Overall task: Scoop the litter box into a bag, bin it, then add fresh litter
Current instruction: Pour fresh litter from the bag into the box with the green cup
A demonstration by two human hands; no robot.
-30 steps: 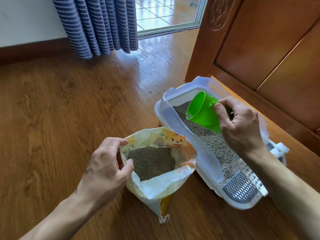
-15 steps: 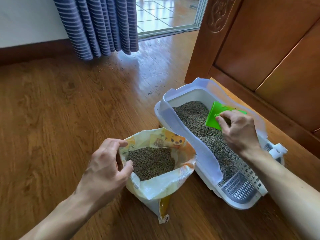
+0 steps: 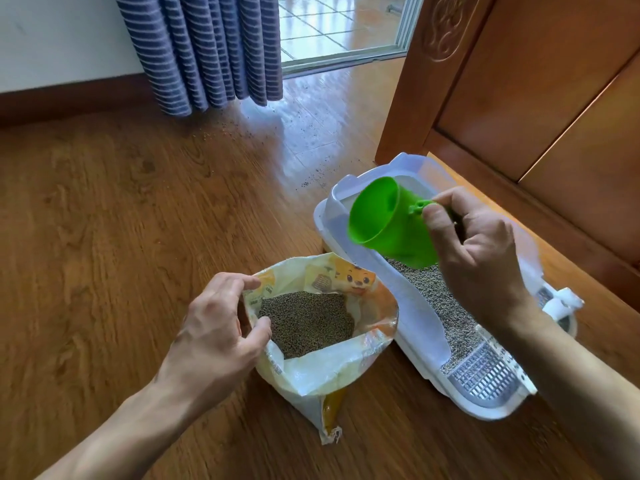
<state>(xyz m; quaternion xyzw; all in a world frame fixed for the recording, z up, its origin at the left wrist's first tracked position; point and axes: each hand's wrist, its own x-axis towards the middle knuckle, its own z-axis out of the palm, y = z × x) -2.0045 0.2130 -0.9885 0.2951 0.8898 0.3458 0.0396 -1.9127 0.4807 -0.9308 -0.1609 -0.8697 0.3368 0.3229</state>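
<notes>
An open yellow and white litter bag stands on the wooden floor, holding grey-brown pellets. My left hand grips the bag's left rim, thumb inside the opening. To its right sits a white litter box with grey litter and a slotted grille at its near end. My right hand holds a green scoop cup by its handle above the box's far half. The cup's mouth is tilted to the left and looks empty.
A wooden door stands close behind the litter box on the right. A blue striped curtain hangs at the back beside a sliding door sill. Scattered litter grains lie on the floor beyond the box.
My right hand lifted the green cup out of the litter box and turned its mouth to the left, toward the bag. My left hand kept its hold on the bag's rim.
</notes>
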